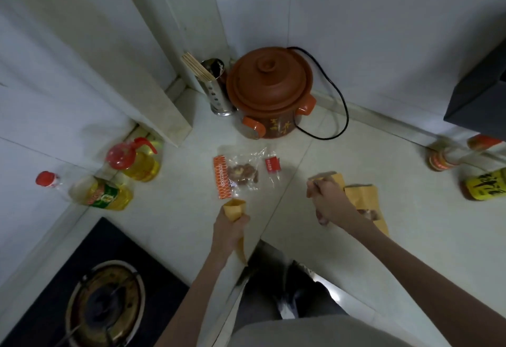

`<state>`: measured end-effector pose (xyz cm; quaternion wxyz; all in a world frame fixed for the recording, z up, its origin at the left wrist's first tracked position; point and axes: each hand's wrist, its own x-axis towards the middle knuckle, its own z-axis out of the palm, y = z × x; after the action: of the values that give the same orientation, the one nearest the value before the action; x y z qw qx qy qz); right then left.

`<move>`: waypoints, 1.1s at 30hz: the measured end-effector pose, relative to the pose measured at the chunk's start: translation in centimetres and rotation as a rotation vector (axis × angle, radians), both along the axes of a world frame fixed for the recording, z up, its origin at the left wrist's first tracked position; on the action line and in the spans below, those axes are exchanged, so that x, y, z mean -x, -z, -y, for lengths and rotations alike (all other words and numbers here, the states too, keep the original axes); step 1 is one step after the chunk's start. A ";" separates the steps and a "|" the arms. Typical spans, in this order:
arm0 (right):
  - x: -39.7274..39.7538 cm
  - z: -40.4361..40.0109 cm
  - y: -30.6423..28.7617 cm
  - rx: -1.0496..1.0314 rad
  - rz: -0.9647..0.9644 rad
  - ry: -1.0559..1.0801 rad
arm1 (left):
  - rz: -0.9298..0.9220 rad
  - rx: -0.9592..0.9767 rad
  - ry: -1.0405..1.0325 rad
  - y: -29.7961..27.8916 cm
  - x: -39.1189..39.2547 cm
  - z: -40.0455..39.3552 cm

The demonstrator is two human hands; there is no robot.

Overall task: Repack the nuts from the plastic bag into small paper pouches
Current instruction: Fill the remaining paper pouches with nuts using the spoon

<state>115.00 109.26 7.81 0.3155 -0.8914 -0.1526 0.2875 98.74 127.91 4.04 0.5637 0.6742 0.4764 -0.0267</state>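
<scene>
— Nearest the lens, at about 7 o'clock, sits a burner (pixel 105 303) on its dark hob, idle. What does the left hand (pixel 228 230) hold, just above it toward the middle?

— Its fingers are wrapped round a pouch (pixel 234 209), mouth up and squeezed open. That hold looks meant to keep the opening wide for filling. What is inside cannot be seen from here.

— And the right hand (pixel 330 204)?

— Its fingers are curled, at about 3 o'clock from the left one. Something thin seems pinched at its tip, but blur hides what; it cannot be told for sure. It hovers over more pouches (pixel 362 197) lying flat on the counter (pixel 178 209), probably stacked there within easy reach.

— Where are the nuts (pixel 243 174)?

— In the clear bag (pixel 239 174), at 12 o'clock from the left hand, lying flat on the counter with its orange strip to the left. A small brown cluster shows through the plastic, so it is partly full at most. Both hands are apart from it.

— Anything behind?

— A clay pot (pixel 269 92), lid on, at 12 o'clock in the corner, beside a steel holder (pixel 216 86) of chopsticks. Oil bottles (pixel 137 163) stand at 9 o'clock against the wall.
</scene>
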 end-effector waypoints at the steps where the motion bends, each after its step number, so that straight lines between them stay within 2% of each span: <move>1: -0.6 0.1 0.5 0.005 -0.021 0.001 | -0.024 -0.001 -0.004 0.3 -0.1 -0.2; 10: -6.1 -2.7 3.4 -0.048 0.074 0.173 | -0.132 -0.087 -0.209 2.7 -2.5 -5.2; 15: -8.2 -5.9 5.4 -0.061 0.103 0.202 | -0.169 -0.119 -0.251 3.8 -5.2 -8.8; 20: -8.9 -8.2 7.2 -0.044 0.133 0.185 | -0.132 -0.030 -0.260 4.5 -7.7 -10.7; 24: -8.8 -9.4 8.5 -0.027 0.097 0.190 | -0.111 0.061 -0.254 5.3 -9.0 -11.2; 27: -8.7 -9.8 9.2 -0.079 0.001 0.195 | -0.087 0.129 -0.285 5.5 -9.6 -11.2; 33: -8.5 -10.4 9.1 -0.141 -0.132 0.091 | -0.134 0.109 -0.197 6.4 -10.4 -11.2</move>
<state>123.51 119.67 -1.31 0.3994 -0.8523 -0.1105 0.3193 109.14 139.08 -2.33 0.5664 0.5891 0.5747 -0.0422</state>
